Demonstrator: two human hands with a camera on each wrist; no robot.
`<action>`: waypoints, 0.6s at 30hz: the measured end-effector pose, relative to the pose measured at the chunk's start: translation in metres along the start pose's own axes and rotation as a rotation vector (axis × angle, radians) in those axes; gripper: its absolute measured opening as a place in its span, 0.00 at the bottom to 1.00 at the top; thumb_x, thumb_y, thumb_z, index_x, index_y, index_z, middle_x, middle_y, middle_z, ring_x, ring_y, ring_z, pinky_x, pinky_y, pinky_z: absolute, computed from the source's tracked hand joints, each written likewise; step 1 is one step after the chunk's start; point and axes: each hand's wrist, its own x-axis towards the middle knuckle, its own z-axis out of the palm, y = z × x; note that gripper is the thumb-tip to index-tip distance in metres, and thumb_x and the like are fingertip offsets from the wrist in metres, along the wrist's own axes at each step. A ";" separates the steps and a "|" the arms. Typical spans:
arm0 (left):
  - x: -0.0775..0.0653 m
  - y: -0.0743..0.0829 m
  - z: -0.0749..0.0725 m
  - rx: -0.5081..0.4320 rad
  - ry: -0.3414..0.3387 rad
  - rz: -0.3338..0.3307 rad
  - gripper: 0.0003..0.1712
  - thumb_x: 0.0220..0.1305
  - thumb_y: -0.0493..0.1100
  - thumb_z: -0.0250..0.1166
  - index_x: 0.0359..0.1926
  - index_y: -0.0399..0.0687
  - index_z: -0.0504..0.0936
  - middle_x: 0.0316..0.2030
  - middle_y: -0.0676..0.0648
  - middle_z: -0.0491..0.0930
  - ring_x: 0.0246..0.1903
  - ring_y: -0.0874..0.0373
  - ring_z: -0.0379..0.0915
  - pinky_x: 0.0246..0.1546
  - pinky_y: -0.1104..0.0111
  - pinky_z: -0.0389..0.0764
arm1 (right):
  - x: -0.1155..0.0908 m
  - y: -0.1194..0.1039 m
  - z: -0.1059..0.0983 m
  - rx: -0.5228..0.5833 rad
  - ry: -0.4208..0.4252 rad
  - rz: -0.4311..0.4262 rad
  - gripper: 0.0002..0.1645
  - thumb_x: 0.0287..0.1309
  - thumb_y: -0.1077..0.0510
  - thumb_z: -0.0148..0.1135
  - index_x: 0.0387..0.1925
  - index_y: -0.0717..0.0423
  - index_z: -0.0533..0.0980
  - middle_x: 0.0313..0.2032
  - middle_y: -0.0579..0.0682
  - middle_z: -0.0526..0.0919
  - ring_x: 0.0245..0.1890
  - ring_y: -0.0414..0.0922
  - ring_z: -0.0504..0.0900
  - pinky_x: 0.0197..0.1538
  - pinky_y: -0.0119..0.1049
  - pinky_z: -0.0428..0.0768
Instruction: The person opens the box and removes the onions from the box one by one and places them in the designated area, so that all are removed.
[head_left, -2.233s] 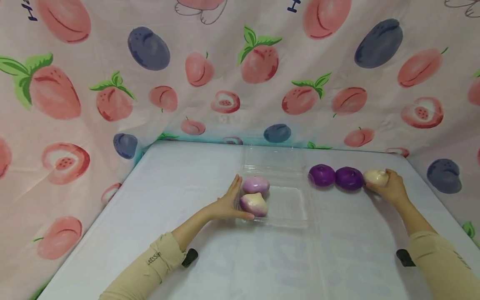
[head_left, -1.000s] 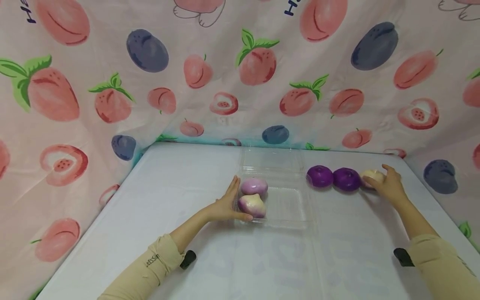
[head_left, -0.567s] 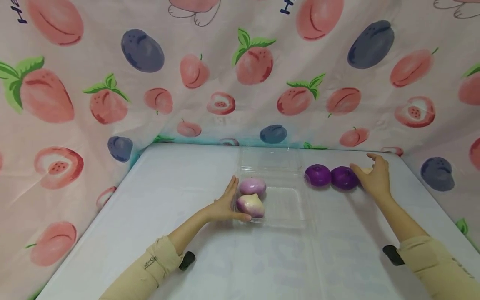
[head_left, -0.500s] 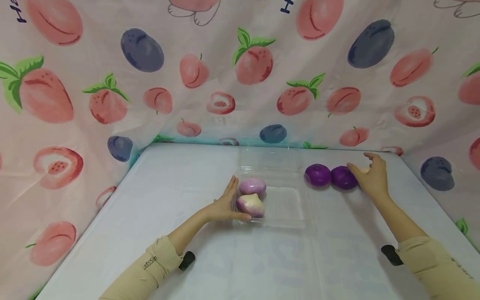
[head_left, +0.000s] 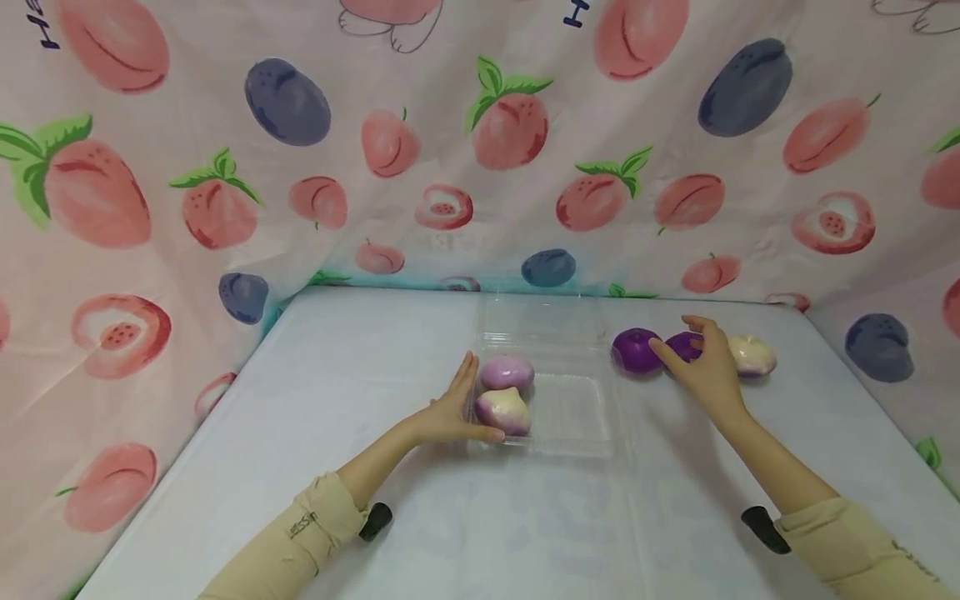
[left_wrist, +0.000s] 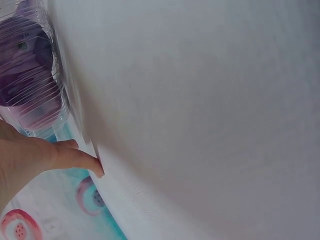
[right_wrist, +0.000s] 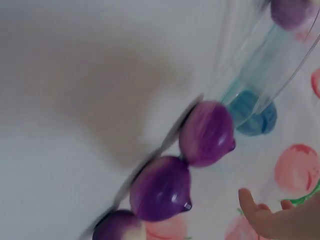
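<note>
My left hand (head_left: 448, 417) lies along the left side of a clear plastic container (head_left: 573, 408), thumb at its front edge and fingers straight. Inside, at the container's left, a pale purple onion (head_left: 507, 372) sits behind a cream and purple onion (head_left: 504, 412). To the right stands a row: a dark purple onion (head_left: 636, 351), a second dark purple onion (head_left: 682, 344) and a cream onion with a purple base (head_left: 752, 357). My right hand (head_left: 708, 371) hovers with thumb and fingers spread, partly hiding the second onion. The right wrist view shows that hand (right_wrist: 280, 220) apart from the onions.
The container's lid (head_left: 543, 317) is folded back towards the rear of the white table (head_left: 360, 358). Behind it hangs a fruit-print cloth (head_left: 450, 108), which also rises at both sides. Dark straps (head_left: 765, 529) show beside the sleeves.
My right hand has let go of the cream onion at the row's right end and moved left, over the second purple onion. The left hand stays at the container.
</note>
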 end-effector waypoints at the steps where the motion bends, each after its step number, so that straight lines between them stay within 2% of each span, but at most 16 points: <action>1: 0.000 0.000 0.000 -0.001 0.001 -0.001 0.77 0.42 0.69 0.71 0.73 0.49 0.24 0.73 0.50 0.16 0.73 0.43 0.22 0.56 0.25 0.32 | -0.002 -0.003 0.002 0.023 -0.028 0.018 0.41 0.62 0.46 0.57 0.65 0.70 0.56 0.63 0.71 0.61 0.60 0.68 0.65 0.61 0.60 0.66; 3: -0.001 -0.001 0.001 0.002 0.008 0.002 0.77 0.42 0.69 0.71 0.73 0.48 0.24 0.73 0.48 0.17 0.73 0.43 0.22 0.55 0.25 0.32 | -0.007 -0.009 0.007 0.076 -0.086 0.060 0.41 0.64 0.44 0.54 0.66 0.67 0.56 0.64 0.69 0.61 0.62 0.67 0.64 0.62 0.58 0.67; 6: -0.002 0.000 0.000 0.013 0.006 -0.007 0.77 0.43 0.68 0.71 0.73 0.47 0.24 0.73 0.48 0.16 0.73 0.43 0.21 0.55 0.25 0.32 | -0.013 -0.020 0.014 0.126 -0.152 0.117 0.40 0.65 0.42 0.51 0.67 0.64 0.56 0.65 0.66 0.62 0.61 0.62 0.68 0.57 0.39 0.76; 8: -0.003 0.000 -0.001 0.019 0.005 -0.012 0.76 0.43 0.67 0.71 0.73 0.46 0.24 0.73 0.48 0.16 0.73 0.42 0.21 0.54 0.24 0.33 | -0.015 -0.027 0.019 0.168 -0.188 0.148 0.39 0.66 0.42 0.51 0.67 0.63 0.56 0.65 0.64 0.62 0.59 0.57 0.70 0.52 0.26 0.76; 10: -0.003 0.000 -0.001 0.022 0.006 -0.014 0.76 0.44 0.67 0.71 0.73 0.46 0.24 0.73 0.48 0.16 0.73 0.43 0.21 0.55 0.24 0.33 | -0.017 -0.033 0.025 0.202 -0.217 0.174 0.39 0.65 0.43 0.52 0.67 0.63 0.57 0.64 0.63 0.63 0.58 0.53 0.70 0.46 0.18 0.74; 11: -0.003 0.000 -0.001 0.021 0.009 -0.011 0.76 0.44 0.67 0.71 0.73 0.46 0.24 0.73 0.48 0.17 0.73 0.43 0.21 0.55 0.24 0.33 | -0.018 -0.035 0.027 0.220 -0.233 0.185 0.39 0.65 0.43 0.52 0.67 0.63 0.57 0.65 0.63 0.63 0.58 0.53 0.70 0.47 0.19 0.75; 13: -0.002 -0.001 -0.001 0.021 0.013 -0.004 0.76 0.44 0.67 0.71 0.73 0.46 0.25 0.73 0.48 0.17 0.73 0.43 0.21 0.54 0.24 0.33 | -0.020 -0.039 0.031 0.247 -0.272 0.191 0.38 0.65 0.45 0.53 0.67 0.63 0.57 0.66 0.63 0.61 0.62 0.54 0.69 0.55 0.28 0.76; 16: 0.000 -0.001 -0.001 0.019 0.007 -0.003 0.76 0.44 0.68 0.71 0.73 0.48 0.24 0.73 0.49 0.16 0.73 0.44 0.20 0.55 0.24 0.33 | -0.023 -0.042 0.037 0.276 -0.326 0.179 0.37 0.66 0.48 0.54 0.67 0.63 0.57 0.68 0.61 0.59 0.68 0.56 0.62 0.66 0.42 0.67; 18: 0.000 -0.001 0.000 0.014 0.006 -0.001 0.76 0.43 0.68 0.71 0.73 0.48 0.24 0.72 0.50 0.16 0.73 0.44 0.20 0.55 0.25 0.32 | -0.025 -0.044 0.041 0.301 -0.358 0.167 0.36 0.66 0.50 0.54 0.68 0.62 0.56 0.69 0.61 0.58 0.69 0.57 0.59 0.69 0.48 0.61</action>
